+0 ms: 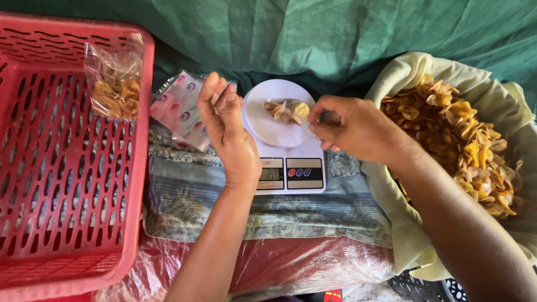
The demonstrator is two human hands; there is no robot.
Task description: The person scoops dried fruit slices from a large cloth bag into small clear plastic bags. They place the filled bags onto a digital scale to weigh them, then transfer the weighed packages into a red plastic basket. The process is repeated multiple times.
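A white kitchen scale [291,168] stands in the middle with a round white pan [268,126]. A small clear bag of yellow chips [289,110] lies on the pan. My right hand [352,128] pinches the bag's right edge with thumb and fingers. My left hand [224,120] hovers over the left side of the scale, fingers curled loosely, palm up, holding nothing that I can see. A stack of empty printed plastic bags [182,109] lies just left of that hand.
A red slotted plastic basket [61,179] at the left holds one filled bag of chips [114,84]. At the right, a cloth-lined container [414,235] is heaped with loose yellow chips [464,140]. The scale rests on a patterned cloth [268,215]; green fabric [313,33] lies behind.
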